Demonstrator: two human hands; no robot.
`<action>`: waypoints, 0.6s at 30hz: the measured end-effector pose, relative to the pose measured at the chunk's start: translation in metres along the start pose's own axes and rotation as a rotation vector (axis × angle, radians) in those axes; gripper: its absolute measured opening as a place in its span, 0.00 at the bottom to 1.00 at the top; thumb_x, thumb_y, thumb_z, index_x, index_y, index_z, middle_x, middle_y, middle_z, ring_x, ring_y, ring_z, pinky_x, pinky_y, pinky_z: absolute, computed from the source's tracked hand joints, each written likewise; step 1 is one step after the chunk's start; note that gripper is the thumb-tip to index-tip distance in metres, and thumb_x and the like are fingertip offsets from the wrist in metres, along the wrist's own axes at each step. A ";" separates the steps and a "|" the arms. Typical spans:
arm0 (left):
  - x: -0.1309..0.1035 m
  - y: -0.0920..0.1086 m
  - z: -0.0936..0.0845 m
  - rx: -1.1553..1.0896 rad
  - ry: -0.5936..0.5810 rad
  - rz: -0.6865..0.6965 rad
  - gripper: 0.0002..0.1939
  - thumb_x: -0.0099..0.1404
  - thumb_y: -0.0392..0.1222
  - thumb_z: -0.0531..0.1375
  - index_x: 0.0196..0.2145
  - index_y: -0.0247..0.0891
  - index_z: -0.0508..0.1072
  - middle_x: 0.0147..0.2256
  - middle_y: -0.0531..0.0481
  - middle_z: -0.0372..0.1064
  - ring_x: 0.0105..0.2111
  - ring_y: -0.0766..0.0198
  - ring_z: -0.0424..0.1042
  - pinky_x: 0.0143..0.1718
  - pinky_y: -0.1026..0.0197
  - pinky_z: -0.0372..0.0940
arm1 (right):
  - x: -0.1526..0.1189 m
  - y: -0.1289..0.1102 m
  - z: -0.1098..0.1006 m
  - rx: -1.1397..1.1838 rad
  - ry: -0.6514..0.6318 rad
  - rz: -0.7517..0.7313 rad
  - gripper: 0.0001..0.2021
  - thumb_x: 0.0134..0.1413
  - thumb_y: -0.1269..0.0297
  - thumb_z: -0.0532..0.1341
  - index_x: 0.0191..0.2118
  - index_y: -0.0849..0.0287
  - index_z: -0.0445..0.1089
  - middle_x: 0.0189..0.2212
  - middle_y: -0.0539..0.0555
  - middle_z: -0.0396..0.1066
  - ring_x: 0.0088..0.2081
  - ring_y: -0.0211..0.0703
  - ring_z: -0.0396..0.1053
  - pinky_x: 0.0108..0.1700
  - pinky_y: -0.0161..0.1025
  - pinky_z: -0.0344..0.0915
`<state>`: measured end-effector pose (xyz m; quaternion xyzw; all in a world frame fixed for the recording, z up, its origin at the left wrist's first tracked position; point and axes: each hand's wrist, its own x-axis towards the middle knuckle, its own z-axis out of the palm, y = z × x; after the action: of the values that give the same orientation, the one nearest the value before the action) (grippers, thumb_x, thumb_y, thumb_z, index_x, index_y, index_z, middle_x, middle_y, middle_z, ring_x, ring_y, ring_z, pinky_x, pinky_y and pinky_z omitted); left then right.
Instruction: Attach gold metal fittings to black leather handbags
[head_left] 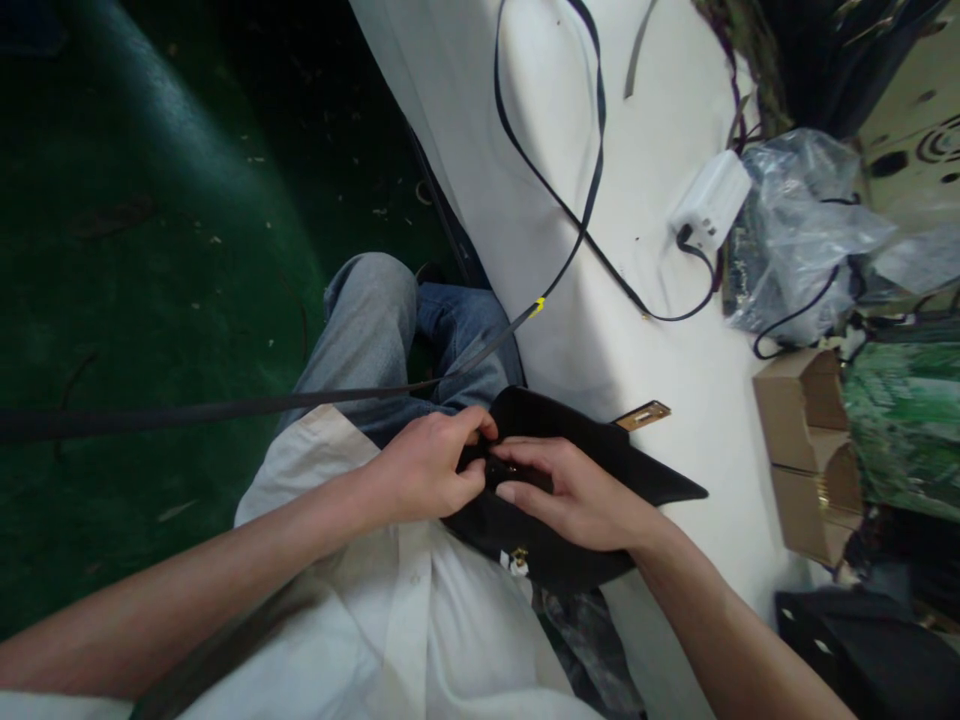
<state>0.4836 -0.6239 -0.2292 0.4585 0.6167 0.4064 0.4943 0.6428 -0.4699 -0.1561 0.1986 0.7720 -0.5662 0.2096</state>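
Observation:
A black handbag (577, 555), apparently leather, rests against my lap and the table edge. Gold-coloured hardware with a white wrapping (516, 562) sits on its near side, and a gold metal plate (643, 415) sticks out beyond its far side. My left hand (431, 465) has its fingers curled in a pinch at the middle of the bag. From the other side, my right hand (581, 490) grips dark material there between thumb and fingers. Small gold bits show between the two hands. Exactly which part the fingertips hold is partly hidden.
A white table (570, 340) carries a looped black cable (596, 170), a white power adapter (712, 200), clear plastic bags (802, 230) and cardboard boxes (806, 450). A dark strap (225, 408) with a yellow mark crosses above my legs. Green floor (150, 250) lies at left.

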 end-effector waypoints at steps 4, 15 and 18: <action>0.000 0.002 -0.004 -0.014 -0.031 0.020 0.17 0.65 0.32 0.61 0.51 0.42 0.73 0.38 0.50 0.81 0.38 0.56 0.82 0.36 0.58 0.68 | 0.003 0.002 -0.005 0.116 -0.032 0.050 0.17 0.77 0.54 0.60 0.41 0.59 0.81 0.38 0.53 0.79 0.40 0.46 0.73 0.44 0.40 0.70; 0.006 -0.001 -0.017 -0.219 -0.207 -0.011 0.13 0.67 0.31 0.59 0.49 0.42 0.71 0.37 0.53 0.78 0.38 0.59 0.78 0.38 0.59 0.65 | 0.009 -0.001 0.004 0.218 -0.030 0.256 0.13 0.68 0.57 0.67 0.37 0.61 0.81 0.28 0.47 0.71 0.30 0.37 0.61 0.33 0.35 0.57; 0.007 0.000 -0.022 -0.267 -0.297 -0.043 0.14 0.68 0.33 0.59 0.52 0.40 0.70 0.36 0.54 0.75 0.36 0.59 0.75 0.37 0.58 0.64 | 0.010 -0.003 0.005 0.164 -0.023 0.260 0.12 0.68 0.59 0.67 0.36 0.62 0.80 0.27 0.47 0.68 0.30 0.36 0.59 0.32 0.35 0.55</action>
<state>0.4615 -0.6178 -0.2273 0.4304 0.4871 0.4016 0.6451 0.6333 -0.4746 -0.1600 0.3071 0.6886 -0.5976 0.2730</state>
